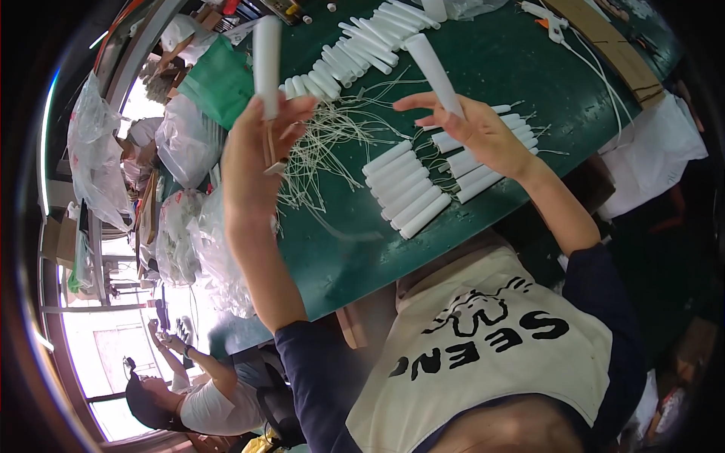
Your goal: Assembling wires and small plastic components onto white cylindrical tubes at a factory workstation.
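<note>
My left hand (253, 147) holds a white plastic tube (266, 64) upright by its lower end. A thin wire (269, 140) with a small white connector hangs below that tube across my palm. My right hand (487, 136) grips a second white tube (434, 72) near its lower end, tilted to the left, with some fingers stretched out. Below my right hand, white tubes with wires (400, 185) lie side by side in two groups, their wires meeting between them. A tangled heap of pale wires (332, 147) spreads between my hands. Motion blurs the left hand slightly.
Several loose white tubes (355, 53) lie in a long row across the far part of the green table (332, 264). A white and orange glue gun (555, 29) with its cord lies at the far right, beside cardboard. Plastic bags (181, 140) crowd the left edge. Another person (215, 400) sits at lower left.
</note>
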The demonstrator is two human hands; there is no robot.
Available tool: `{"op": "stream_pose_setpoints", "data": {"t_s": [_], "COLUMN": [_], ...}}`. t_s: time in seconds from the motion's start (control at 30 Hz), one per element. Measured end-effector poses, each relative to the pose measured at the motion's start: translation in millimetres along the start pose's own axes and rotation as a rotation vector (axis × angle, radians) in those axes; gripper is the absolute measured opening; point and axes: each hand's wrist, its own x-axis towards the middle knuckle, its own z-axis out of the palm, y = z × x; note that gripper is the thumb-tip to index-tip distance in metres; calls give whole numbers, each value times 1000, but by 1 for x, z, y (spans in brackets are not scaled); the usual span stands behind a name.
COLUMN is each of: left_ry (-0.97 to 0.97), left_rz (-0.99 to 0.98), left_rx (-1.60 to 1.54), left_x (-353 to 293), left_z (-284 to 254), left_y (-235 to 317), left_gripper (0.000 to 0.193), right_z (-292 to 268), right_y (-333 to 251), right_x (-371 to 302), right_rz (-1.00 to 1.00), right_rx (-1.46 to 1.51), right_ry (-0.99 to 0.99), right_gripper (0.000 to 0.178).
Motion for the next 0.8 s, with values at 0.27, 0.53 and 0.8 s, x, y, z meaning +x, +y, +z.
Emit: {"op": "stream_pose_setpoints", "data": {"t_s": [0.27, 0.53, 0.8], "left_ry": [27, 32, -80], "left_rz": [109, 170, 77], "left_rx": [-16, 70, 460], "left_x": [10, 26, 25], "left_z": [70, 15, -15], "left_y": [-63, -115, -142], "left_gripper": [37, 26, 29], "right_z": [30, -32, -60], "right_y": [-14, -4, -3], "right_x": [-10, -13, -15], "right_rz": [63, 94, 140], "right_rx": [414, -21, -359], "right_ry": [-100, 170, 237], "right_gripper": [33, 27, 10]}}
